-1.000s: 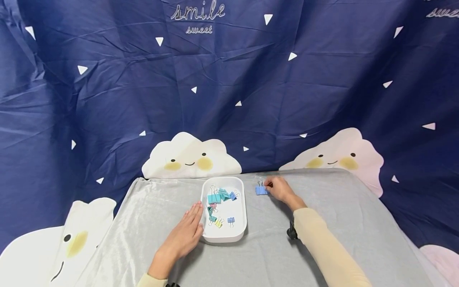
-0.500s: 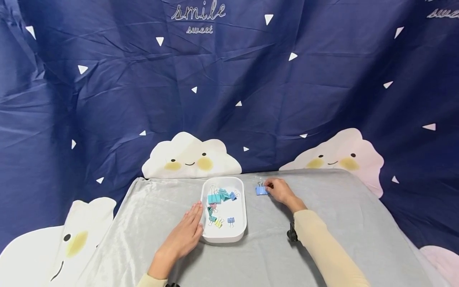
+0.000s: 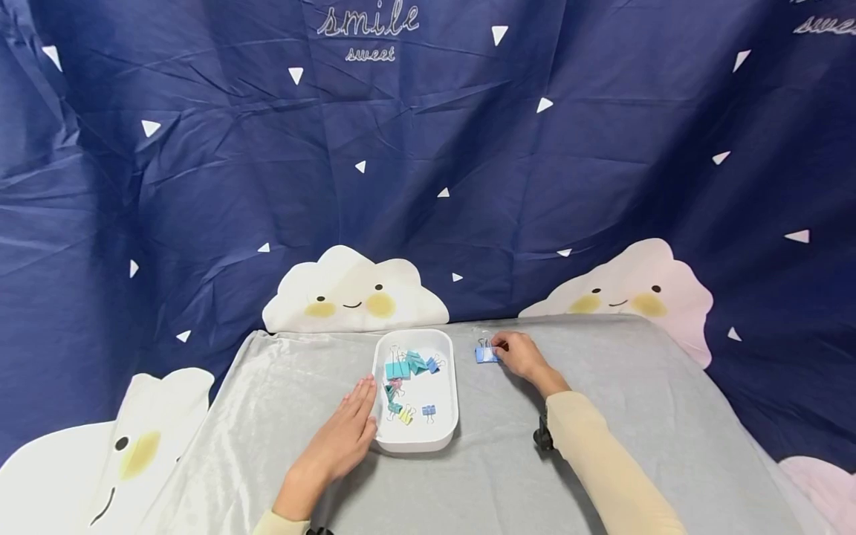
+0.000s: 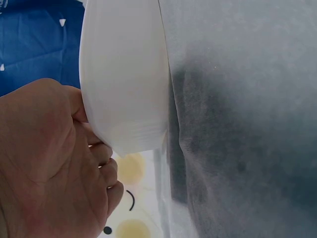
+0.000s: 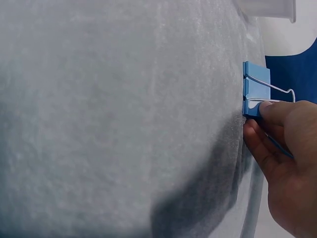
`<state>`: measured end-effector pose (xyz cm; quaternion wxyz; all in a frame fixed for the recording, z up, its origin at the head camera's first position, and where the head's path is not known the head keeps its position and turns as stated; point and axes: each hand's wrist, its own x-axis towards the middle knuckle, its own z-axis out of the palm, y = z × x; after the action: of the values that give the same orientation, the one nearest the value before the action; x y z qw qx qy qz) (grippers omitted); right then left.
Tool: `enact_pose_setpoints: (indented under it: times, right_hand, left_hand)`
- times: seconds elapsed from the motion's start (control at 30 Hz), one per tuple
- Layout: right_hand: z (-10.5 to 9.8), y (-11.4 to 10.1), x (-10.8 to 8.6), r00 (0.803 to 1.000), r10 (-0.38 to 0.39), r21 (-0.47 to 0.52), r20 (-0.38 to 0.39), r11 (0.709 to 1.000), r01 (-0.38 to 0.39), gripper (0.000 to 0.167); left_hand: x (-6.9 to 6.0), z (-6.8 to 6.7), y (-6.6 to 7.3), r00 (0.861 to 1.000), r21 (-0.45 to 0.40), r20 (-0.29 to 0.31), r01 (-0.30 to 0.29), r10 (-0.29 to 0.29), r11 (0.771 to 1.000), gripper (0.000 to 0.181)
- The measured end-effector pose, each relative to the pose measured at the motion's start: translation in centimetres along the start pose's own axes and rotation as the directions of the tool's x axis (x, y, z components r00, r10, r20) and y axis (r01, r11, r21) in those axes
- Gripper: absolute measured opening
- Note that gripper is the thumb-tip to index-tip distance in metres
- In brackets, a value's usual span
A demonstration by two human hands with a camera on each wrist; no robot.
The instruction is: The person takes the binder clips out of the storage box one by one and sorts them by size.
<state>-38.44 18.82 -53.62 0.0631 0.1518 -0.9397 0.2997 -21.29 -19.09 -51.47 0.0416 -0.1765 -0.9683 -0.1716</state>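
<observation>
My right hand (image 3: 524, 358) pinches a large blue binder clip (image 5: 257, 79) at its near end, thumb on its face. The clip stands on the grey cloth to the right of a white tray (image 3: 414, 447), its wire handles pointing up in the head view. My left hand (image 3: 339, 437) rests with extended fingers along the tray's left side. In the left wrist view, the fingers (image 4: 110, 171) touch the tray's outer wall. Inside the tray lie a large teal binder clip (image 3: 397, 371), a yellow binder clip (image 3: 406, 416), a small blue binder clip (image 3: 429, 410) and several others.
Grey cloth (image 3: 602, 446) covers the table, with its far edge just behind the tray and the blue clip. A navy curtain (image 3: 428, 148) with clouds and white triangles hangs behind it. The tray's corner (image 5: 272, 9) shows in the right wrist view.
Almost nothing differs. The right hand keeps its pinch on the blue binder clip, and the left hand stays against the tray. The whole head view has shifted very slightly.
</observation>
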Motion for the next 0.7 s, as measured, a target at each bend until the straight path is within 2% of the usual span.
enact_pose_setpoints:
  times: [0.2,0.43,0.6,0.7]
  right_hand:
    - [-0.5,0.0,0.1,1.0,-0.011,0.021,0.015,1.0,0.011,0.015]
    - [-1.8,-0.9,0.2,0.998,-0.059,0.024,-0.01,0.998,0.06,0.014]
    - [-2.9,-2.2,0.8,0.989,-0.134,-0.001,-0.058,0.991,0.134,0.01]
    - [-3.7,-3.4,1.3,0.981,-0.181,-0.017,-0.068,0.984,0.18,0.008]
  left_hand:
    - [0.1,0.1,-0.1,1.0,0.001,0.005,-0.001,0.001,1.0,0.059]
    - [0.1,-0.2,0.0,1.0,0.01,0.01,-0.005,0.005,1.0,0.06]
    - [0.1,-0.2,-0.1,1.0,0.029,0.001,-0.02,0.02,0.999,0.059]
    - [0.1,0.0,-0.3,0.998,0.046,-0.027,-0.051,0.052,0.998,0.058]
